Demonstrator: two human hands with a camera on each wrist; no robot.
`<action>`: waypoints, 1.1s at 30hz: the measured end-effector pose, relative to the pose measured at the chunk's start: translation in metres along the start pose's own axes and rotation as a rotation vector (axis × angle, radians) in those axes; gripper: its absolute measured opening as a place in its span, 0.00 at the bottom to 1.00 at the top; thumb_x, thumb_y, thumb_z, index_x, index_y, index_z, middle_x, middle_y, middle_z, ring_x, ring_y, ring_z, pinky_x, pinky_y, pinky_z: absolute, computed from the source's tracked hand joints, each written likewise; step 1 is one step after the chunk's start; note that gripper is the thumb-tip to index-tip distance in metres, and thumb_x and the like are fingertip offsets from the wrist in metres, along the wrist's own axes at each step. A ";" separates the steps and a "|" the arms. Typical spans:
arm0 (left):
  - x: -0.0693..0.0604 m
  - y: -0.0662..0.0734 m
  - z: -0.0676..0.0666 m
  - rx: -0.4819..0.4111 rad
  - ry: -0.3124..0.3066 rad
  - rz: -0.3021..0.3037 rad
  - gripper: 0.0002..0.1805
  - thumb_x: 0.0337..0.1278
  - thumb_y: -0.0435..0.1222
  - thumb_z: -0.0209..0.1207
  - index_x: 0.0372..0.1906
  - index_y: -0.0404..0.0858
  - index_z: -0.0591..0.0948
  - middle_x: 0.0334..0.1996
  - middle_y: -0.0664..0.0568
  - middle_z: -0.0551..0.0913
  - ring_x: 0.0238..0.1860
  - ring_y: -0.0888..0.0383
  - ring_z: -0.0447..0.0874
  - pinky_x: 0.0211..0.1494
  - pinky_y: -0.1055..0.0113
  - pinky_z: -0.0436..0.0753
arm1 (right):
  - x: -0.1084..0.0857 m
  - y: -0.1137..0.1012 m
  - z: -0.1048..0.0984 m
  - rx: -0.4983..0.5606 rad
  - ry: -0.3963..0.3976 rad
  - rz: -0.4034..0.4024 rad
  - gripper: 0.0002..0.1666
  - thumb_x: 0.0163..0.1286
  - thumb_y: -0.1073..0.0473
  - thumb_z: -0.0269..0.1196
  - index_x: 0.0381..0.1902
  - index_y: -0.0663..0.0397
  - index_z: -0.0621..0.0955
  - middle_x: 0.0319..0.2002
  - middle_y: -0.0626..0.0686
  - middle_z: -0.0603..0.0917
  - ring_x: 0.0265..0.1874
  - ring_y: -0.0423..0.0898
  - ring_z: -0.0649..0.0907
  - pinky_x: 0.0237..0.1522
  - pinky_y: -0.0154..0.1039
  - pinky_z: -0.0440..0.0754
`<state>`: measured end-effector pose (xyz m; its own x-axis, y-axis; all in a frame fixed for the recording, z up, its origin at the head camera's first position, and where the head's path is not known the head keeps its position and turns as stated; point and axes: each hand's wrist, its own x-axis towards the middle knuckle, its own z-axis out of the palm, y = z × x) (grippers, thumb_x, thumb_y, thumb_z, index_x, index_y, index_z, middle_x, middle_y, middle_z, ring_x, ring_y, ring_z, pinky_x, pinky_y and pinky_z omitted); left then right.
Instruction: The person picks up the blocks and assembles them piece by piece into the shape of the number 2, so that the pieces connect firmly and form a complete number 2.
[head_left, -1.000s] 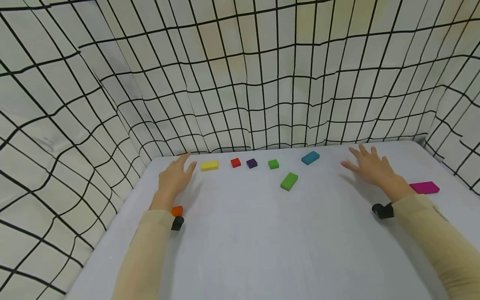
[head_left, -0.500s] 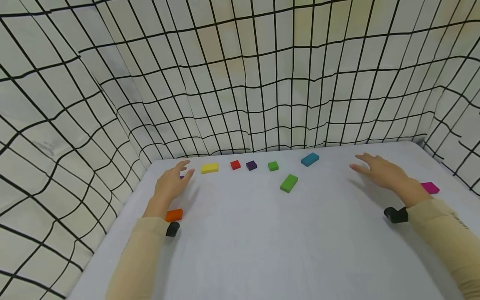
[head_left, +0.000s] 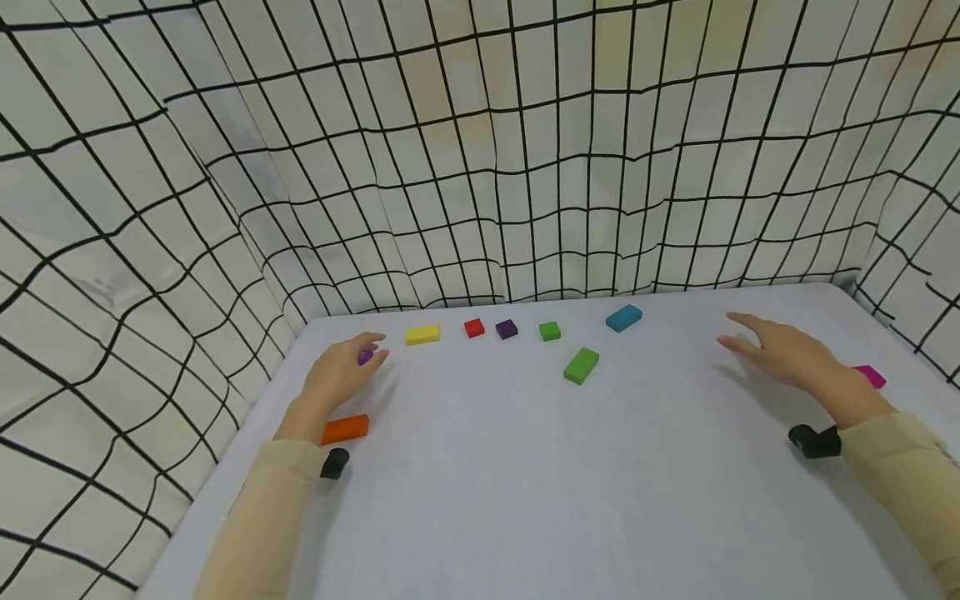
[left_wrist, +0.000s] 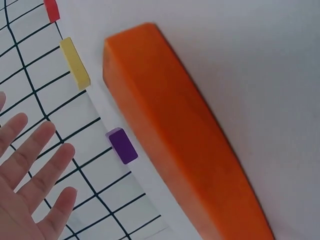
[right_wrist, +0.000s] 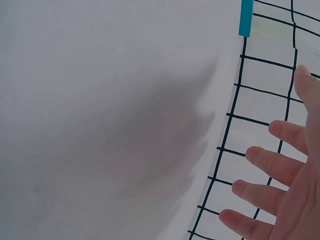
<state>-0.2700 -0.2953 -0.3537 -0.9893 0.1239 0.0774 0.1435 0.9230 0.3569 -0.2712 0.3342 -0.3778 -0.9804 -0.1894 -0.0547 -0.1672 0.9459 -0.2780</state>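
Above the table's left side hovers my left hand (head_left: 339, 373), fingers spread and holding nothing. A purple block (head_left: 365, 357) shows between its thumb and fingers, apart from them in the left wrist view, where the block (left_wrist: 123, 146) lies on the table. An orange block (head_left: 346, 428) lies beside the left wrist and fills much of the left wrist view (left_wrist: 170, 130). My right hand (head_left: 797, 360) is over the right side, empty, fingers extended; the right wrist view shows them spread (right_wrist: 285, 175). Partly behind the right wrist is a magenta block (head_left: 872, 377).
Along the far edge of the white table (head_left: 510, 483) lie yellow (head_left: 423, 335), red (head_left: 474, 327), dark purple (head_left: 507, 329), small green (head_left: 550, 331) and blue (head_left: 624, 317) blocks. A larger green block (head_left: 582, 365) lies nearer. Black netting (head_left: 495, 172) stands behind and at both sides.
Both hands have drawn back toward the person, the right one also moving rightward. The purple block has come into view by the left hand, and more of the orange block shows. The blocks stay put.
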 end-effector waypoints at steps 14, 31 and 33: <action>-0.012 -0.009 -0.009 -0.088 -0.052 0.094 0.20 0.77 0.44 0.55 0.64 0.38 0.81 0.56 0.42 0.83 0.56 0.41 0.77 0.61 0.40 0.75 | -0.015 0.024 -0.005 0.095 -0.044 -0.036 0.43 0.80 0.35 0.51 0.76 0.63 0.63 0.70 0.80 0.62 0.67 0.82 0.61 0.61 0.79 0.59; -0.029 -0.029 -0.016 -0.156 -0.127 0.045 0.22 0.76 0.46 0.56 0.63 0.37 0.82 0.60 0.38 0.80 0.62 0.36 0.73 0.63 0.35 0.72 | -0.032 0.058 -0.015 0.035 -0.017 -0.035 0.42 0.74 0.41 0.63 0.71 0.67 0.69 0.66 0.81 0.67 0.49 0.73 0.80 0.52 0.72 0.75; -0.031 -0.032 -0.016 -0.162 -0.135 0.039 0.21 0.76 0.45 0.57 0.63 0.37 0.81 0.61 0.38 0.80 0.62 0.36 0.73 0.62 0.34 0.72 | -0.033 0.063 -0.017 0.008 -0.013 -0.036 0.42 0.73 0.41 0.64 0.69 0.69 0.70 0.65 0.81 0.68 0.60 0.79 0.71 0.56 0.78 0.67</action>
<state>-0.2433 -0.3346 -0.3522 -0.9760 0.2159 -0.0278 0.1731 0.8472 0.5023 -0.2510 0.4041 -0.3772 -0.9723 -0.2268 -0.0564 -0.2017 0.9361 -0.2880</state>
